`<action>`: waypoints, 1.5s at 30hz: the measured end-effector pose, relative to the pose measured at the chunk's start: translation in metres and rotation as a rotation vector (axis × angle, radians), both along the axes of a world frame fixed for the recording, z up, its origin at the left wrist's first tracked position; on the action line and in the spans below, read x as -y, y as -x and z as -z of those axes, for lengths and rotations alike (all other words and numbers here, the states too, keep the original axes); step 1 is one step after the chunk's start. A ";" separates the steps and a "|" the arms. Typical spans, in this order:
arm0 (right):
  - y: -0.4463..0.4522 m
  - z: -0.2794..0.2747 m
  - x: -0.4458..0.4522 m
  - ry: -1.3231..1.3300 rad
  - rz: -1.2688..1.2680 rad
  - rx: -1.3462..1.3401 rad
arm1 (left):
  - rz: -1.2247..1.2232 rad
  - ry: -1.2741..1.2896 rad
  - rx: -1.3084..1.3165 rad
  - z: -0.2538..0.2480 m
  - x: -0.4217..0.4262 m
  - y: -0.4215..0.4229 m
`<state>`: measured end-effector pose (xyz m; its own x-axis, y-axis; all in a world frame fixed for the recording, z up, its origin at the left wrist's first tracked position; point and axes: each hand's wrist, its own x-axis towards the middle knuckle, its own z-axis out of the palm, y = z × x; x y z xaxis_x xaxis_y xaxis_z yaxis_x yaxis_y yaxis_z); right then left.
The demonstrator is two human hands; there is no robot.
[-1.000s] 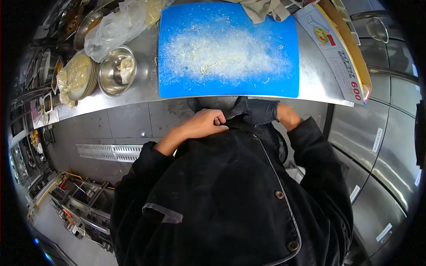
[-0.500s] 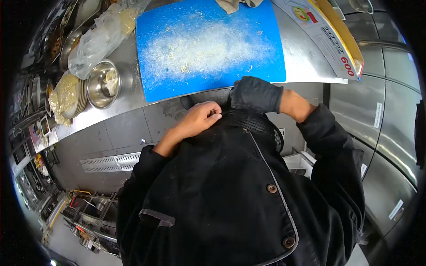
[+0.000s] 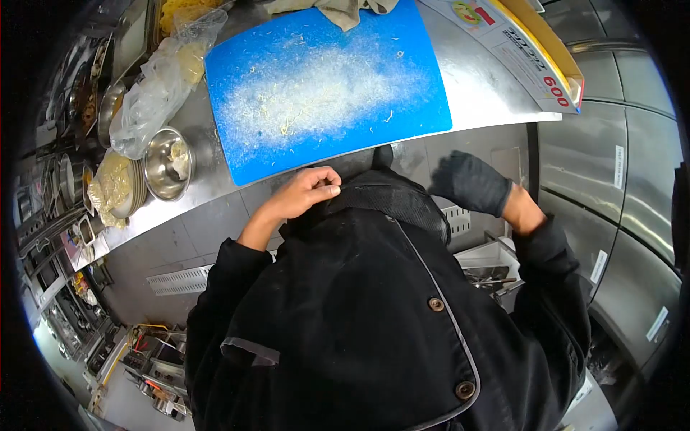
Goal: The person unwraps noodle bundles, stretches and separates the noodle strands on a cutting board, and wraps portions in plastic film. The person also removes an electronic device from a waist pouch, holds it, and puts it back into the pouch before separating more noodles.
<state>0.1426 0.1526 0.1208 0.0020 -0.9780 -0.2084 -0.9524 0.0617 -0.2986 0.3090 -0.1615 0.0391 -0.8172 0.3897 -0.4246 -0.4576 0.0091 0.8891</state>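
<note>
My left hand (image 3: 305, 194) is bare. Its fingers are curled in toward the thumb, at the edge of a black mesh cloth (image 3: 392, 197) at my waist; whatever is between them, if anything, is hidden. My right hand (image 3: 471, 183) wears a dark glove and is held out to the right of my waist, apart from the cloth. Its fingers look loosely stretched, slightly blurred, with nothing visible in them. Ahead of both hands, a blue cutting board (image 3: 251, 158) lies on the steel counter, dusted with white powder and scattered pale strands.
Left of the board stand a steel bowl (image 3: 167, 164) with pale bits inside, a plastic bag (image 3: 154, 97) and stacked plates (image 3: 134, 190) beside a wrapped yellowish bundle (image 3: 108, 185). A cloth (image 3: 345, 11) lies at the board's far edge. A cardboard box (image 3: 532, 61) sits at right, near steel cabinets (image 3: 582, 154).
My right hand has left the front of my waist and moved right and slightly down. My left hand stays at my waist. The view has shifted slightly.
</note>
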 end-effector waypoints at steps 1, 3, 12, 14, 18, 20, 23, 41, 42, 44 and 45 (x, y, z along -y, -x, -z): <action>0.001 -0.002 -0.006 -0.022 -0.010 0.043 | -0.003 0.000 0.043 0.005 0.004 -0.001; -0.005 0.003 -0.022 -0.038 0.032 0.096 | -0.014 -0.005 0.125 0.015 0.009 0.001; 0.006 -0.017 -0.006 -0.307 0.354 0.422 | 0.264 0.074 -0.339 0.042 -0.047 0.035; 0.012 -0.016 0.014 -0.187 0.452 0.367 | 0.119 0.048 -0.376 0.042 -0.070 0.050; 0.018 0.016 0.045 -0.040 0.491 0.429 | 0.248 0.211 -0.378 -0.005 -0.098 0.090; 0.026 0.043 0.049 -0.104 0.533 0.804 | 0.347 0.518 -0.441 -0.024 -0.087 0.096; 0.015 0.071 0.081 -0.157 0.439 0.957 | 0.477 0.533 -0.434 -0.056 -0.028 0.069; -0.039 0.096 0.104 -0.588 0.132 0.554 | -0.700 1.464 -0.373 -0.035 0.242 0.199; -0.037 0.103 0.096 -0.564 0.122 0.543 | -0.702 1.457 -0.378 -0.028 0.250 0.203; -0.037 0.091 0.105 -0.497 0.153 0.543 | -0.600 1.486 -0.457 -0.020 0.264 0.205; -0.035 0.083 0.109 -0.430 0.175 0.542 | -0.553 1.500 -0.495 -0.016 0.269 0.206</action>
